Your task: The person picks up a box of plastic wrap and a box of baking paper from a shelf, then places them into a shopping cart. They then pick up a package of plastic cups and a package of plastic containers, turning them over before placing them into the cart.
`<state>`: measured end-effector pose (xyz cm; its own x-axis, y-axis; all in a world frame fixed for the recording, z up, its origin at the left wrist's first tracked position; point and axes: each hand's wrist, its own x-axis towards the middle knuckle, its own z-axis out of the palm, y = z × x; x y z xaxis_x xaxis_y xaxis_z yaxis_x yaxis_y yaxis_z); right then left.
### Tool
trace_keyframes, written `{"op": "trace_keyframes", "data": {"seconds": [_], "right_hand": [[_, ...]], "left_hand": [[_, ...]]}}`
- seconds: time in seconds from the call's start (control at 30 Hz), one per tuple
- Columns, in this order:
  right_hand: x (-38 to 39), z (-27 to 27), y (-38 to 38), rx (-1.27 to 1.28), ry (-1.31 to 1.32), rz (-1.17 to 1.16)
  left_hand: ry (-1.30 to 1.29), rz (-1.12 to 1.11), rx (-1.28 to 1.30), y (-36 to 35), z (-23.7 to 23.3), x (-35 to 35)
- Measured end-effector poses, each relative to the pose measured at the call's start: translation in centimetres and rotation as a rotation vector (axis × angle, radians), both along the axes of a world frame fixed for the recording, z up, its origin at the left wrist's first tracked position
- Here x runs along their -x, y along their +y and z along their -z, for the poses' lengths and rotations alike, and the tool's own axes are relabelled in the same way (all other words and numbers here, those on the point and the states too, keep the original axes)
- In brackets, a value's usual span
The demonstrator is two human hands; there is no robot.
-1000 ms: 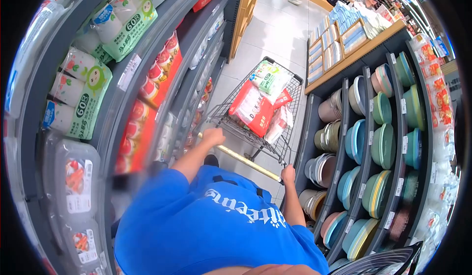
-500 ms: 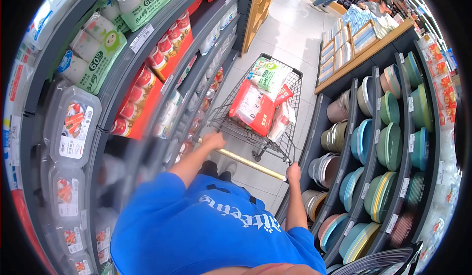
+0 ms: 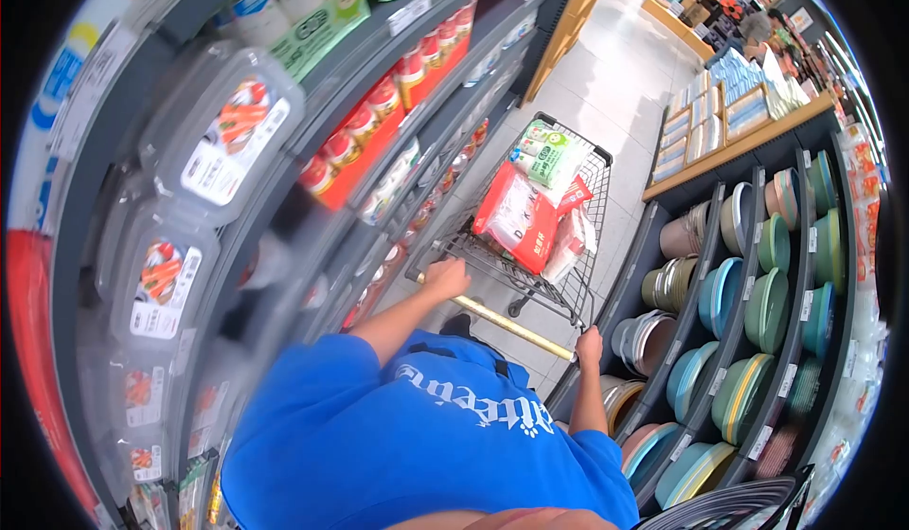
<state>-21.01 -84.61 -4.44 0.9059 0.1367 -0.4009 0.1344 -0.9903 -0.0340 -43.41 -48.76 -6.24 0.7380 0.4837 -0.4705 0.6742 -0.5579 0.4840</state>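
A black wire shopping cart stands in front of me, with a yellowish handlebar. My left hand is closed around the bar near its left end. At the other end, my right hand grips the bar close to the basket's corner. Inside the basket lie a green-and-white pack at the far end, a red-and-white bag in the middle, and a smaller red-and-white packet on the right.
Shelves on the left hold clear plastic food containers and red packs of cups. Along the right, shelves carry stacked plastic basins. A wooden display of folded goods stands farther ahead. Tiled floor runs down the aisle.
The whole view has shifted: cart, hands and right shelves appear farther right, and the left shelf's containers look larger. Both hands keep their hold on the bar.
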Motion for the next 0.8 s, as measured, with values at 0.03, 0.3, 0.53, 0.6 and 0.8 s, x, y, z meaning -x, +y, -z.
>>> {"op": "trace_keyframes", "data": {"seconds": [0.03, 0.3, 0.53, 0.6, 0.8], "right_hand": [[0.8, 0.3, -0.1, 0.006, 0.000, -0.005], [8.4, 0.8, 1.4, 0.044, 0.003, 0.015], [15.5, 0.7, 1.3, 0.105, -0.010, -0.033], [17.4, 0.6, 1.0, 0.106, 0.005, -0.044], [21.8, 1.0, 0.0, -0.027, -0.044, -0.132]], "left_hand": [[-0.025, 0.001, -0.005, -0.1, 0.2, 1.1], [-0.235, -0.073, -0.112, -1.3, -0.7, 10.7], [-0.200, -0.090, -0.075, -3.1, -1.1, 19.0], [-0.176, -0.054, -0.027, -3.8, -1.1, 21.5], [-0.161, -0.039, 0.003, -6.3, -1.0, 27.7]]}}
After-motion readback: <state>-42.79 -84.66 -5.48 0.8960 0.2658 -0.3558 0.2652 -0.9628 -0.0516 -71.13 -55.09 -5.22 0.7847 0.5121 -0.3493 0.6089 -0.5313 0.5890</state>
